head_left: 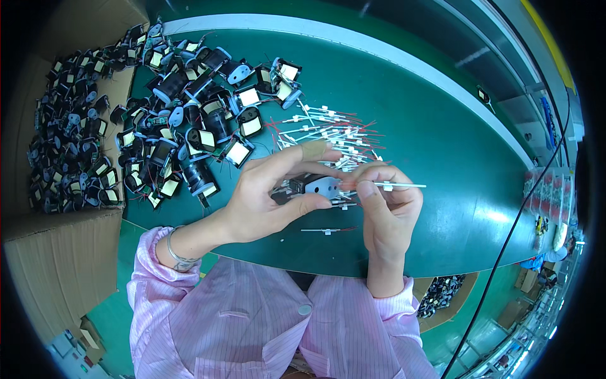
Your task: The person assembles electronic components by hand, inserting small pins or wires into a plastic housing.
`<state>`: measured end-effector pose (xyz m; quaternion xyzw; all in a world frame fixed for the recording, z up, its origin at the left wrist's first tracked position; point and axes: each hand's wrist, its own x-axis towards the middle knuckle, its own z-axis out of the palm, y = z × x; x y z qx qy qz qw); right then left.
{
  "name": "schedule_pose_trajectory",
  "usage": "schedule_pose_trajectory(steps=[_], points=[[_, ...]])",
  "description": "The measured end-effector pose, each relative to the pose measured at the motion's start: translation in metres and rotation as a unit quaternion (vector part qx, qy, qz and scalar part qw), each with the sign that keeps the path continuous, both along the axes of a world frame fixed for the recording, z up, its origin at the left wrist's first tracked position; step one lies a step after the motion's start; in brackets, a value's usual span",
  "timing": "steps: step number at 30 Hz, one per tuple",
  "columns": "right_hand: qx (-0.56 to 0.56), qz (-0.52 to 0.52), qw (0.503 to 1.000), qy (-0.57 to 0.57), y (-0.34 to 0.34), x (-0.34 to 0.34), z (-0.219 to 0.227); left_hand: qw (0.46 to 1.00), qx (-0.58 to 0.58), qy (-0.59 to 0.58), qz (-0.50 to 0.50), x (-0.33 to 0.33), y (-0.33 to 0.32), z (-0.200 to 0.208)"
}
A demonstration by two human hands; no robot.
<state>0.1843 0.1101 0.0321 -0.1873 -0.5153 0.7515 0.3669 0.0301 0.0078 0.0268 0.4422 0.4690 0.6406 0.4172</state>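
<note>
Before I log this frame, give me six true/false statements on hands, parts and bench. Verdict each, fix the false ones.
1. The left hand holds a black-and-grey part. True.
2. The right hand is empty. False: it pinches a thin white piece.
3. On the bench, the heap of black parts lies left of the heap of thin white pieces. True.
4. Both wrists are bare of jewellery. False: a bracelet circles the left wrist.
5. The work surface is red. False: the tabletop is green.
6. A lone thin piece lies apart from the heap, nearer the person. True.
</note>
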Motion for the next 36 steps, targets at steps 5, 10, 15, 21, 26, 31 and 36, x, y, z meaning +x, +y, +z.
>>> schedule_pose_trajectory(steps=[5, 10, 15, 21, 26, 31, 36], points=[[0.040, -0.023, 0.997, -0.055, 0.001, 0.000, 0.004, 0.988, 0.039, 0.153, -0.002, -0.008, 0.002, -0.009], [0.058, -0.052, 0.995, -0.061, -0.003, 0.004, 0.011, 0.965, 0.096, 0.243, 0.004, -0.012, 0.006, -0.009], [0.143, -0.051, 0.985, -0.077, -0.001, 0.009, 0.011, 0.961, 0.111, 0.253, 0.000, -0.013, 0.007, -0.011], [0.136, -0.044, 0.987, -0.068, 0.000, 0.009, 0.013, 0.955, 0.133, 0.265, 0.001, -0.014, 0.009, -0.014], [0.177, -0.047, 0.980, -0.080, 0.001, 0.010, 0.013, 0.954, 0.130, 0.271, -0.008, -0.015, 0.011, -0.015], [0.227, -0.055, 0.968, -0.095, 0.001, 0.010, 0.012, 0.949, 0.135, 0.284, -0.009, -0.015, 0.012, -0.013], [0.278, -0.070, 0.953, -0.103, 0.000, 0.009, 0.013, 0.935, 0.155, 0.319, -0.004, -0.016, 0.012, -0.014]])
